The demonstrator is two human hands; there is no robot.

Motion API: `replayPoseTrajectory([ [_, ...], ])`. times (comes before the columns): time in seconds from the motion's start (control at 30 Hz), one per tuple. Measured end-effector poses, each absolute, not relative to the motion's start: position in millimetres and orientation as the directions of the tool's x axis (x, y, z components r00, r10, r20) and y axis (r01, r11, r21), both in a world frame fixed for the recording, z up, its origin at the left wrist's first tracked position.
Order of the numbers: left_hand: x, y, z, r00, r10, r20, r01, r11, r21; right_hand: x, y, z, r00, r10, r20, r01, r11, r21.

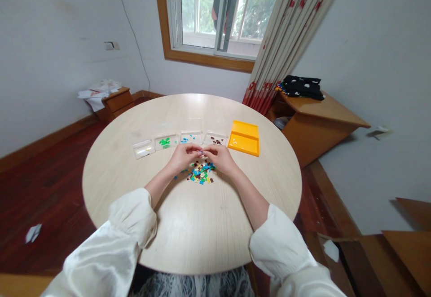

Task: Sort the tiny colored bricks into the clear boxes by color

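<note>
My left hand (184,157) and my right hand (220,157) meet fingertip to fingertip over the middle of the table. Both are closed in a pinch, and what lies between the fingertips is too small to make out. Just below them spreads a loose pile of small plastic pieces (201,175) in blue, green, yellow, brown and white. Beyond my hands stand clear plastic boxes: one with green pieces (164,142), one with a few blue pieces (191,138), and one with brown pieces (216,140). Farther left is a smaller clear box (143,148) with little in it.
An open yellow case (244,146) with a few pale bits lies right of the boxes on the round wooden table (202,238). A wooden cabinet (323,113) bearing a black patterned cloth (303,87) stands behind right. Papers (99,91) lie on a low stand at left.
</note>
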State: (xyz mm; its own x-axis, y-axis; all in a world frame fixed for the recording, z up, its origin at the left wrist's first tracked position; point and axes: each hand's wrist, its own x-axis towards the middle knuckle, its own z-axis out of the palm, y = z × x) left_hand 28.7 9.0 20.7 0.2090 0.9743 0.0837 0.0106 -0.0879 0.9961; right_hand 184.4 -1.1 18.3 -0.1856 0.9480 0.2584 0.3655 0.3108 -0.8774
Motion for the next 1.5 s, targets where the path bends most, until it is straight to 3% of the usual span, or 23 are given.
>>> replayPoseTrajectory([
  [0.2,27,12,16,0.205,0.976,0.070,-0.002,-0.071,0.997,188,1,17,-0.178,0.967,0.180,0.350,0.233,-0.907],
  [0.43,24,18,12,0.127,0.989,0.081,0.023,-0.084,0.996,209,1,21,-0.281,0.957,0.069,0.577,0.226,-0.785],
  [0.67,24,17,13,0.107,0.985,0.136,0.057,-0.143,0.988,224,0,20,-0.368,0.927,-0.074,0.620,0.185,-0.762],
  [0.9,24,18,9,0.170,0.983,0.066,-0.070,-0.055,0.996,223,4,13,-0.394,0.917,-0.070,0.622,0.210,-0.755],
  [1.2,23,20,2,0.195,0.977,0.089,-0.068,-0.077,0.995,218,3,15,-0.330,0.944,-0.025,0.636,0.203,-0.745],
  [1.4,25,17,4,0.201,0.978,0.062,-0.053,-0.052,0.997,207,4,15,-0.224,0.958,0.178,0.496,0.269,-0.825],
  [1.5,25,16,5,0.189,0.979,0.081,-0.062,-0.070,0.996,197,5,10,-0.168,0.966,0.199,0.375,0.249,-0.893],
])
